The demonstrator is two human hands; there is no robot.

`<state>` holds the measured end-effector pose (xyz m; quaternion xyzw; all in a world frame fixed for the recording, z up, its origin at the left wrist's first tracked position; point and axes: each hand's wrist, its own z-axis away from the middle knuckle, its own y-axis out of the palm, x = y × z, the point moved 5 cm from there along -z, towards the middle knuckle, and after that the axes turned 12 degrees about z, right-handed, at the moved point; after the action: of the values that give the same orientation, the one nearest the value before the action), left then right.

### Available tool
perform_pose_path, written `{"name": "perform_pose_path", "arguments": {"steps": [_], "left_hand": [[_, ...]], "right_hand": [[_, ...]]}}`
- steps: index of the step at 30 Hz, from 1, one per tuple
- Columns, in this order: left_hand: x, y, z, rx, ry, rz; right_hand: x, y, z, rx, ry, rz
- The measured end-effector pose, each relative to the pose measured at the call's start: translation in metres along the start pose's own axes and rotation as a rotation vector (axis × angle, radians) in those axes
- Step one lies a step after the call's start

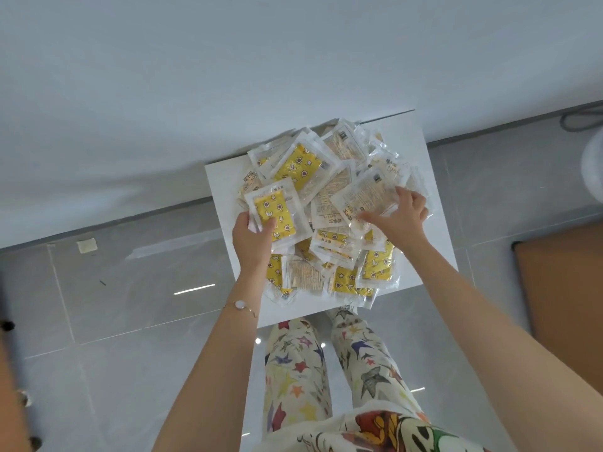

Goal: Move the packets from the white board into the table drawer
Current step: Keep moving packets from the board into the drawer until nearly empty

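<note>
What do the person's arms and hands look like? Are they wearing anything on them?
Both forearms are bare, with no sleeves in view and no gloves. The left hand has a thin chain bracelet at its wrist, with one round pale charm. The right hand and wrist show no bracelet or watch.

Print on packets (326,203) too blurred to read. Board (434,256) middle hidden under the pile. Left hand (253,238) fingers hidden beneath its packet (277,213). Brown panel (561,288), cable (580,119) cut by right edge. Dark blur (6,353) at left edge, unidentifiable.
</note>
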<state>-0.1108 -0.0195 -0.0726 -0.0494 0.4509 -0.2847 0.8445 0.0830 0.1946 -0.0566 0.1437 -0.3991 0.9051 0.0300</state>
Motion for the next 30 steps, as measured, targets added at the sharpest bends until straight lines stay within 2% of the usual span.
{"name": "perform_pose_path", "arguments": {"steps": [3,9,15,19,24,30], "left_hand": [[0.009,-0.004,0.008,0.015,-0.047,0.042],[0.009,-0.004,0.020,0.007,-0.054,0.119],[0.019,-0.005,0.023,0.009,-0.129,0.196],[0.024,-0.004,0.027,0.028,-0.161,0.234],[0.021,-0.002,0.034,0.053,-0.177,0.273],[0.010,-0.020,0.050,0.025,-0.209,0.384]], "right_hand": [[0.020,-0.003,0.000,-0.096,-0.083,0.074],[0.054,0.017,0.008,-0.027,-0.146,-0.018],[0.059,0.029,0.011,0.062,-0.016,-0.192],[0.057,0.034,0.009,0.104,0.029,-0.218],[0.055,0.029,0.014,0.089,0.041,-0.301],[0.043,-0.002,0.036,0.017,0.083,-0.522]]}}
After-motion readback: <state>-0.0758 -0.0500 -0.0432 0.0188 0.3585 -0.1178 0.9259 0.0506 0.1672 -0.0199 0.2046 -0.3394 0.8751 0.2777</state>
